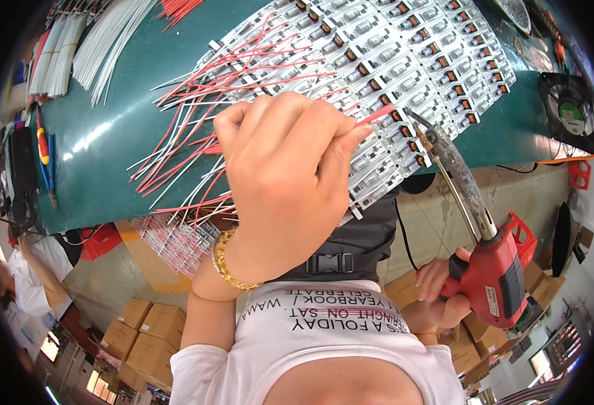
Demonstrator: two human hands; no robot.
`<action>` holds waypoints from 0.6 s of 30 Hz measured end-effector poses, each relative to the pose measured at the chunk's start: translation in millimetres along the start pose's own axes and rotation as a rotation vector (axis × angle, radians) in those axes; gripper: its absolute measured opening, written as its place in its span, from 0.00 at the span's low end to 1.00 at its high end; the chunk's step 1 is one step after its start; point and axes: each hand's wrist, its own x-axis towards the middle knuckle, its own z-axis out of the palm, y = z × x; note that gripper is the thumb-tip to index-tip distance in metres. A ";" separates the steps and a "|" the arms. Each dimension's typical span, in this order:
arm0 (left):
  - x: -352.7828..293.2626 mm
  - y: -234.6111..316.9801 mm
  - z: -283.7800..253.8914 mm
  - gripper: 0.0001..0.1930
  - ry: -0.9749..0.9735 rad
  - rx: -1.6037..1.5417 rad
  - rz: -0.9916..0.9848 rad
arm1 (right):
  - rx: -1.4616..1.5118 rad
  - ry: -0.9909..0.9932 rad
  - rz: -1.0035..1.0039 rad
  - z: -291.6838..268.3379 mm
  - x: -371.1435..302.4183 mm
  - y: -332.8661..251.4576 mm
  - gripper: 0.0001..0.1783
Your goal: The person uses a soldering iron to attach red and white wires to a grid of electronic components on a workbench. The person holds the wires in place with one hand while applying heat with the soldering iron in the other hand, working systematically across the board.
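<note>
My left hand (pixel 285 172) is closed over the middle of the work, pinching a red wire (pixel 376 116) between thumb and forefinger. The wire's end points right, toward the tip of a red and black soldering gun (pixel 496 273) with a thin brass-coloured side tube. My right hand (pixel 443 291) is wrapped round that gun's grip. Under both lies a wide sheet of small circuit boards (pixel 405 67) in rows, with black and orange parts on them. Red and white wires (pixel 182 145) fan out from the sheet's left side; my left hand hides some of them.
Bundles of white wires (pixel 118 40) lie on the green table (pixel 94 179) at the far left, near a red and yellow screwdriver (pixel 42 145). A black fan (pixel 570 113) stands at the right. Cardboard boxes (pixel 155 324) sit on the floor; another person (pixel 37 270) is at left.
</note>
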 end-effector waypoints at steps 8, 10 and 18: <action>-4.3 -6.5 12.8 0.06 0.014 0.092 0.059 | 0.007 -0.050 -0.033 -7.5 -6.9 11.3 0.43; -3.7 -5.7 10.1 0.06 -0.011 0.080 0.054 | 0.002 -0.105 -0.032 -2.6 1.9 8.4 0.41; -4.8 -8.6 9.9 0.07 0.023 0.113 0.084 | -0.254 -0.141 -0.128 -28.4 -12.8 22.0 0.34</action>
